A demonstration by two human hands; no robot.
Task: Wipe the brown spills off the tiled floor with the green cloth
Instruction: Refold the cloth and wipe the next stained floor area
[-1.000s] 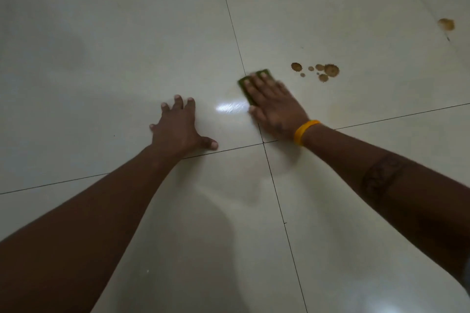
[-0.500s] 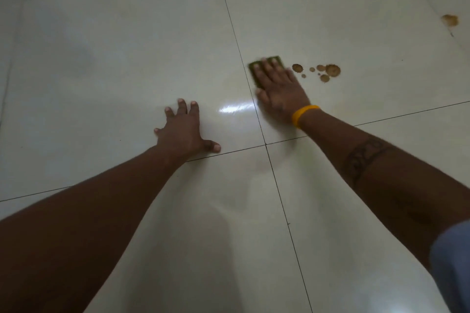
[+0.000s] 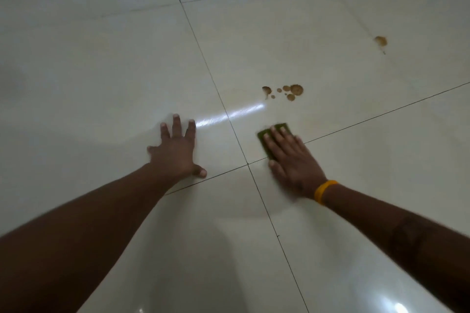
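Note:
My right hand (image 3: 292,160) lies flat with straight fingers on the green cloth (image 3: 264,136), pressing it to the glossy tiled floor (image 3: 101,71). Most of the cloth is hidden under the fingers; only its far and left edges show. A cluster of brown spill drops (image 3: 296,90) sits on the tile a short way beyond the cloth, with a smeared drop (image 3: 266,90) at its left end. Another brown spot (image 3: 380,40) lies far right. My left hand (image 3: 176,152) rests spread flat on the floor, left of the tile joint.
Dark grout lines cross just between my hands (image 3: 248,164). A yellow band (image 3: 324,191) circles my right wrist. A bright light reflection (image 3: 229,114) streaks the tile beyond my left hand.
My right hand slid the cloth up to the left end of the spill cluster, then back toward me. The leftmost drop now shows a smear. The view shifted; my left hand stayed planted.

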